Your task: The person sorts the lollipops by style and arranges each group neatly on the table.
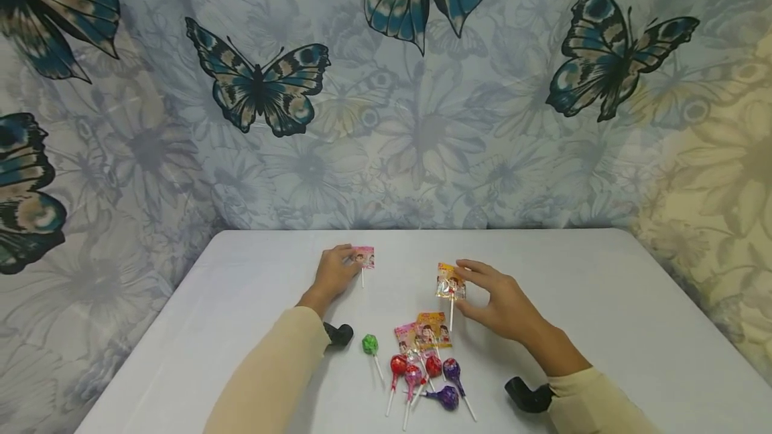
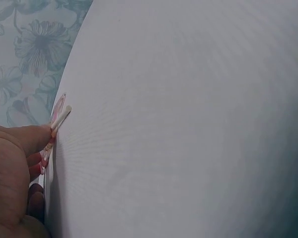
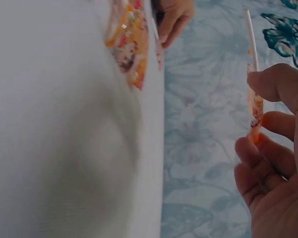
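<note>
At the far part of the table, my left hand [image 1: 334, 273] pinches a flat lollipop in a pink wrapper [image 1: 367, 256], its white stick pointing toward me. The left wrist view shows the thumb against that stick [image 2: 62, 119]. My right hand [image 1: 499, 300] holds a flat lollipop in an orange wrapper [image 1: 447, 278] between thumb and fingers, stick down. In the right wrist view this orange lollipop [image 3: 257, 114] is seen edge-on, raised above the table. Nearer me lie another orange-wrapped lollipop [image 1: 432, 328] and a pink-wrapped one [image 1: 405, 336], partly overlapping.
Below them several round lollipops form a loose cluster, among them a red one [image 1: 398, 364], a pink one [image 1: 413, 374] and purple ones [image 1: 452, 370]. A green lollipop [image 1: 370, 344] lies apart on the left. The white table [image 1: 603, 300] meets a butterfly-patterned cloth [image 1: 422, 153] behind.
</note>
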Demonstrator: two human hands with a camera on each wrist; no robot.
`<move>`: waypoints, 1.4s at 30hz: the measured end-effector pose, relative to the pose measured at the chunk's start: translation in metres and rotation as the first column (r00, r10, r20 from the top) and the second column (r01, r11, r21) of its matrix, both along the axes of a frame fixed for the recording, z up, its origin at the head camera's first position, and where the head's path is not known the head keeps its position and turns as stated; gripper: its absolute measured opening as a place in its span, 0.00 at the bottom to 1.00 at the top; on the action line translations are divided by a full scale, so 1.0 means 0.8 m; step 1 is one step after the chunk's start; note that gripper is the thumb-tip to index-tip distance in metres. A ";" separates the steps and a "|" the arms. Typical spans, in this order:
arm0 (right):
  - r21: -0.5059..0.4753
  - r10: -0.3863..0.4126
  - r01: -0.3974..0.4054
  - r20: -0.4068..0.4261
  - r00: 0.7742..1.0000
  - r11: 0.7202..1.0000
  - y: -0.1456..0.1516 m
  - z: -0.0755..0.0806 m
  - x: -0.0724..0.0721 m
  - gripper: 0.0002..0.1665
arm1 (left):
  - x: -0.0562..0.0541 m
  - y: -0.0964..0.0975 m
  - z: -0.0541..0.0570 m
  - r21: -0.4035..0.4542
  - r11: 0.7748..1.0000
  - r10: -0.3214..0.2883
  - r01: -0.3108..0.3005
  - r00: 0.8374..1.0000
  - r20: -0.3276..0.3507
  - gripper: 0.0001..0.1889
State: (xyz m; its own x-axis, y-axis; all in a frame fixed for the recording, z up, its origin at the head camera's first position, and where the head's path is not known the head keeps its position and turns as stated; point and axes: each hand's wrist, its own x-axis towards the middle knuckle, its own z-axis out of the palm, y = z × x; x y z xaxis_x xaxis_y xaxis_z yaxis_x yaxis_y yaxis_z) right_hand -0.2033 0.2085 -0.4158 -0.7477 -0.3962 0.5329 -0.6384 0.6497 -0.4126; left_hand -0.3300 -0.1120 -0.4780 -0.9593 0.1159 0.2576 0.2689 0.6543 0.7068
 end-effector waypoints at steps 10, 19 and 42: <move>0.069 0.002 -0.009 0.112 0.994 0.998 -0.025 0.019 -0.061 0.31 | 0.002 0.000 -0.007 0.001 1.000 -0.019 0.019 1.000 -0.001 0.13; 0.114 0.042 -0.066 0.202 0.979 0.991 -0.058 0.015 -0.105 0.30 | 0.005 0.002 -0.012 0.004 0.999 -0.034 0.034 0.999 -0.036 0.12; 0.234 0.009 -0.109 0.390 0.921 0.966 -0.097 -0.026 -0.169 0.30 | -0.005 -0.001 -0.005 -0.014 1.000 -0.002 0.002 1.000 -0.011 0.12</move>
